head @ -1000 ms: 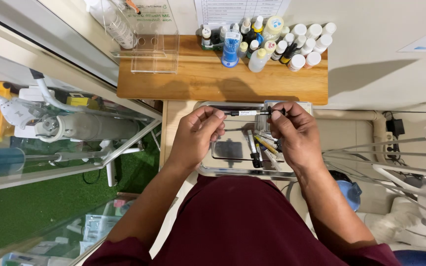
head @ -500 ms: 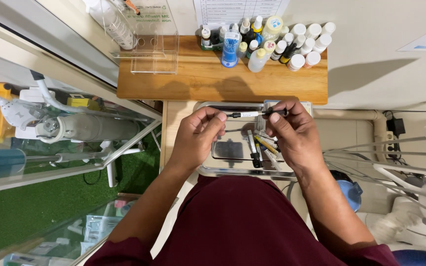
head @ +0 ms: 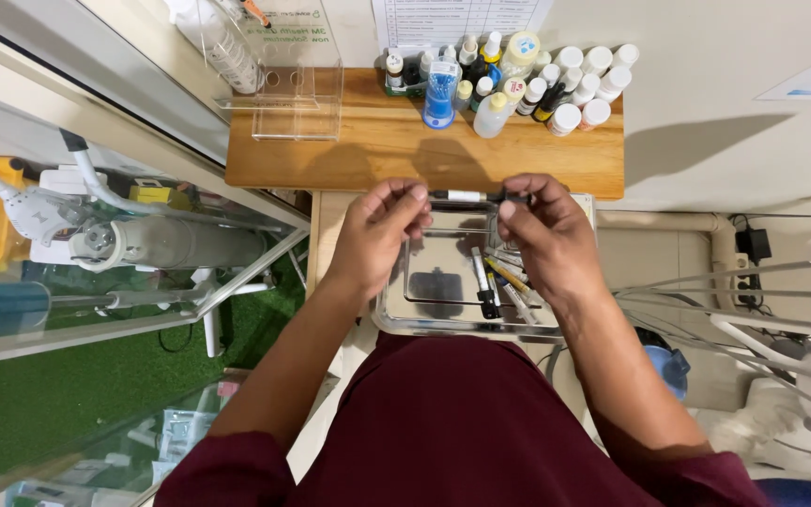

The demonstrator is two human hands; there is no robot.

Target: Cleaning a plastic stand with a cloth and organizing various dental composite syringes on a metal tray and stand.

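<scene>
Here we pinch a thin black-and-white syringe (head: 466, 196) between left hand (head: 377, 235) and right hand (head: 546, 239), above the steel tray (head: 396, 314); a loose pinch could drop it there.

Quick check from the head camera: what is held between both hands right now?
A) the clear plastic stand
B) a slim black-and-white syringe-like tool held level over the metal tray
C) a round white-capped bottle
B: the left hand and right hand each pinch an end of the slim tool, level above the metal tray.
</scene>
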